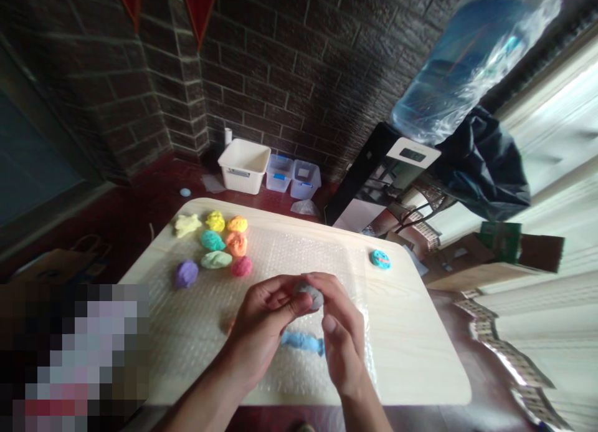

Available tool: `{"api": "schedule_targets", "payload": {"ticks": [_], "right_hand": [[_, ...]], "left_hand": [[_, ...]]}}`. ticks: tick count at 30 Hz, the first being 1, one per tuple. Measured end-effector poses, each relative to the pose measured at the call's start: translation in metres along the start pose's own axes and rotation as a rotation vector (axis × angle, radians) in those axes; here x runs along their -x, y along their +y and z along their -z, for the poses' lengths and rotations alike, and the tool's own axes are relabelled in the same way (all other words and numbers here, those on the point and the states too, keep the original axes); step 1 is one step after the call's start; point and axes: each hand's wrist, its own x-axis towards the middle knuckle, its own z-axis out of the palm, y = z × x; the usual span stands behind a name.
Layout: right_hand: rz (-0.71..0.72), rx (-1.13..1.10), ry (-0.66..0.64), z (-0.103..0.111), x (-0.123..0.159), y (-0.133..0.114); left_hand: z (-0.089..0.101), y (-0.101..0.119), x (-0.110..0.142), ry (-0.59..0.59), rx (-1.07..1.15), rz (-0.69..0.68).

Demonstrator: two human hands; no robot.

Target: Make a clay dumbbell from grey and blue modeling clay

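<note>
Between my left hand (264, 326) and my right hand (341, 338), a lump of grey modelling clay (312, 294) is pressed, mostly covered by my fingers. Below them, a twisted blue clay strip (303, 342) lies on the bubble wrap (205, 332), touching neither hand. That wrap covers much of a pale wooden board (411, 338). Farther off on the wrap are several coloured lumps, among them a purple lump (187, 273), a pink lump (242, 267) and a green lump (216, 260). A flat teal clay disc (380, 259) sits on the bare wood to the right.
Beyond the board, on a dark red floor, stand a white basket (243, 165) and a clear plastic box (279, 172). A bagged water bottle (467, 64) hangs tilted at upper right above a black bag (486, 164). A brick wall (280, 58) rises behind.
</note>
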Motion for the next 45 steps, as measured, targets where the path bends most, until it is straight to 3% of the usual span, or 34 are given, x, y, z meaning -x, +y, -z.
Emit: {"api": "schedule_targets", "payload": {"ticks": [9, 17, 26, 35, 45], "right_hand": [[-0.025, -0.1, 0.033, -0.0042, 0.0013, -0.001], [0.128, 0.339, -0.057, -0.0036, 0.0006, -0.0044], [0.286, 0.548, -0.074, -0.003, 0.0012, 0.0038], [0.225, 0.501, -0.12, -0.0039, -0.0045, -0.0039], [0.073, 0.255, -0.089, -0.0005, 0.0006, -0.0001]], "left_hand": [[0.0001, 0.0023, -0.0007, 0.005, 0.049, -0.012], [0.0062, -0.0003, 0.0006, 0.026, 0.075, -0.017], [0.0053, 0.0006, 0.0004, 0.029, 0.087, -0.02], [0.0094, 0.0003, 0.0002, 0.072, 0.079, -0.01], [0.0035, -0.0017, -0.0027, 0.009, 0.049, -0.052]]}}
